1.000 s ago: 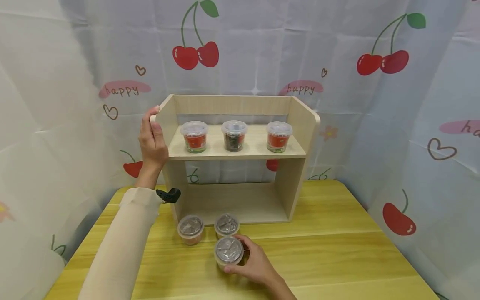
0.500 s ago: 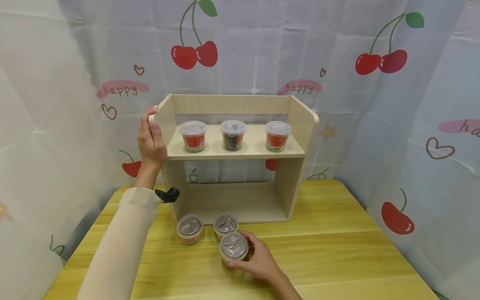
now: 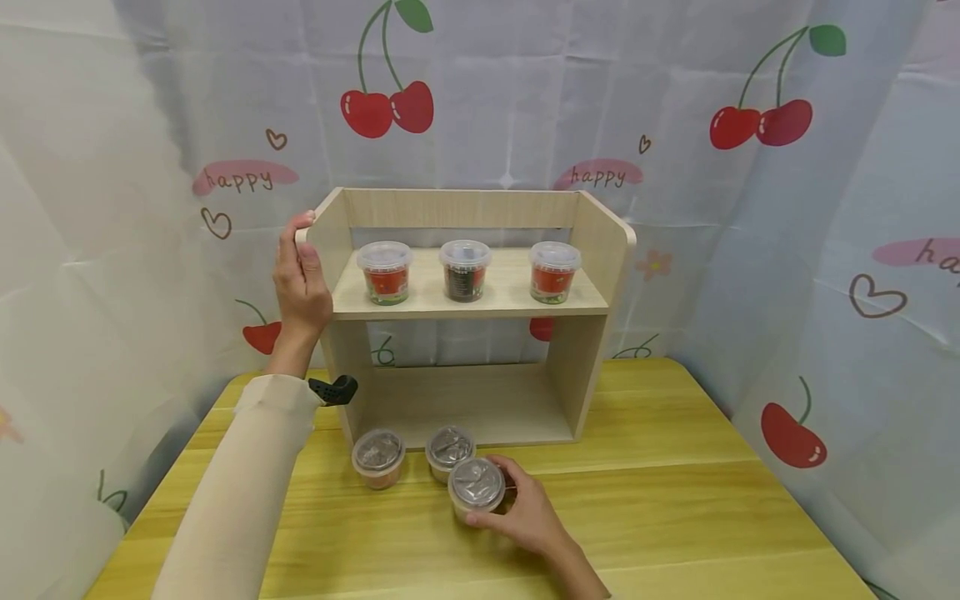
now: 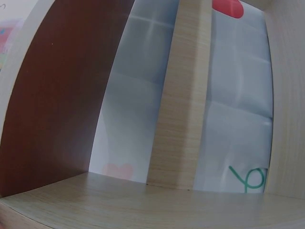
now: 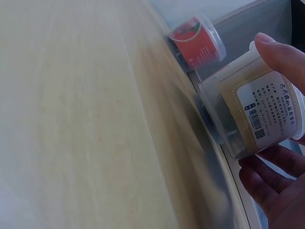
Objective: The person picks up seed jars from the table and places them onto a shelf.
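Observation:
My right hand (image 3: 528, 512) holds a lidded plastic cup (image 3: 477, 486) low over the front middle of the table, thumb on the near side and fingers on the far side. In the right wrist view this cup shows a tan and white label (image 5: 267, 107) with a barcode. Just behind it are two similar lidded cups, a middle one (image 3: 448, 450) and a left one (image 3: 377, 457), in front of the wooden shelf (image 3: 468, 315). With my left hand (image 3: 300, 283) I grip the upper front edge of the shelf's left side panel.
Three cups stand in a row on the upper board: a left red one (image 3: 387, 275), a dark-labelled one (image 3: 464, 273) and a right red one (image 3: 553, 275). The shelf's bottom board (image 3: 465, 404) lies behind the front cups. A cherry-print curtain (image 3: 480, 108) surrounds the table (image 3: 675, 500).
My right hand has moved the cup a little to the right and toward the shelf. The left hand keeps its grip on the side panel, and the other cups have stayed put.

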A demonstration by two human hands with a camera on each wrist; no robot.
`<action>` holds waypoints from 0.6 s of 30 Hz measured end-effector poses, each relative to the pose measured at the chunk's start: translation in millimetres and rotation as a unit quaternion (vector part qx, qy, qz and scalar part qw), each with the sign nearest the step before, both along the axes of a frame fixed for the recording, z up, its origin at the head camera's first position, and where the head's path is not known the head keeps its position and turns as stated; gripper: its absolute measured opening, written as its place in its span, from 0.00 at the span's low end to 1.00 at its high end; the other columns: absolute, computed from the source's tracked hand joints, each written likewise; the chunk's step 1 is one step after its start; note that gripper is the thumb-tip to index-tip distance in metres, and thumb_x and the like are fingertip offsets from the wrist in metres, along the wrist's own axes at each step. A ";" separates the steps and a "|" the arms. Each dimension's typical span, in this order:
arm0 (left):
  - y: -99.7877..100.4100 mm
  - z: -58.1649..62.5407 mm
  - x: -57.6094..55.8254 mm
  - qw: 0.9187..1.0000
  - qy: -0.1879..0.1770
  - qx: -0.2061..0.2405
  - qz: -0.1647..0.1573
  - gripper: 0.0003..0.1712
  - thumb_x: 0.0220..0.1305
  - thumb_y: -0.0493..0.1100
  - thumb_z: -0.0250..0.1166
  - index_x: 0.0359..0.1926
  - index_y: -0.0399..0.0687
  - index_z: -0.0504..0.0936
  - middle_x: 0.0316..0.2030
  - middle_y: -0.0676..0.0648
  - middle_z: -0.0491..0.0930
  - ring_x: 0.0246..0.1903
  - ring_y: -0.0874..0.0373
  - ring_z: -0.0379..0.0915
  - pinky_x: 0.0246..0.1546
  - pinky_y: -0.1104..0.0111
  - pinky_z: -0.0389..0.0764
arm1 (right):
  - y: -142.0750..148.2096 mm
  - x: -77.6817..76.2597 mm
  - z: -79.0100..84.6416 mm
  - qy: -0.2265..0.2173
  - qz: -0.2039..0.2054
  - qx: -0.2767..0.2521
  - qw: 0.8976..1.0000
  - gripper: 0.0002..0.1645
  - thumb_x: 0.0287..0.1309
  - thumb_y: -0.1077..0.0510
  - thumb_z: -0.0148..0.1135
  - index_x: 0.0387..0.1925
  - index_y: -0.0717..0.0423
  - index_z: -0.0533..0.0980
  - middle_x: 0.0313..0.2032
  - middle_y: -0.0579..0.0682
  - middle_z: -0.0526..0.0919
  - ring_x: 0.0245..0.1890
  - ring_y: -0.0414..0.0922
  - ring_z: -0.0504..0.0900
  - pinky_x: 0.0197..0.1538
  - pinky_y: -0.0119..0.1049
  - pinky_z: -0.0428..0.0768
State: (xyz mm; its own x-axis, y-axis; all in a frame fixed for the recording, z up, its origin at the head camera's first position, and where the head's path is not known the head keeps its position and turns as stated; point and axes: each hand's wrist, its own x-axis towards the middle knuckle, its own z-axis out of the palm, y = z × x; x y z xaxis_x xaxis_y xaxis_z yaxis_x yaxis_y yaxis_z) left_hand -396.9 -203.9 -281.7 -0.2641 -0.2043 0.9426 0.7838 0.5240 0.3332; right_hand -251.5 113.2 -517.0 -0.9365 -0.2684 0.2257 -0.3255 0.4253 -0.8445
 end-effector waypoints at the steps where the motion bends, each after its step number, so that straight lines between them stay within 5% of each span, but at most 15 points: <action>1: -0.3 -0.2 -0.2 1.000 0.000 -0.001 0.001 0.22 0.78 0.46 0.44 0.64 0.41 0.70 0.64 0.49 0.73 0.30 0.58 0.55 0.39 0.68 0.59 | 0.7 -0.7 0.0 0.001 -0.002 0.001 1.000 0.55 0.40 0.41 0.81 0.66 0.59 0.67 0.51 0.47 0.79 0.46 0.44 0.79 0.50 0.38 0.77; 18: -0.6 -0.5 -0.9 1.000 0.001 -0.001 0.003 0.24 0.78 0.49 0.43 0.63 0.39 0.70 0.63 0.49 0.73 0.29 0.57 0.54 0.38 0.69 0.58 | 11.0 -8.0 1.1 0.000 -0.019 -0.004 1.000 0.56 0.41 0.41 0.80 0.68 0.60 0.66 0.50 0.48 0.79 0.46 0.44 0.78 0.49 0.38 0.76</action>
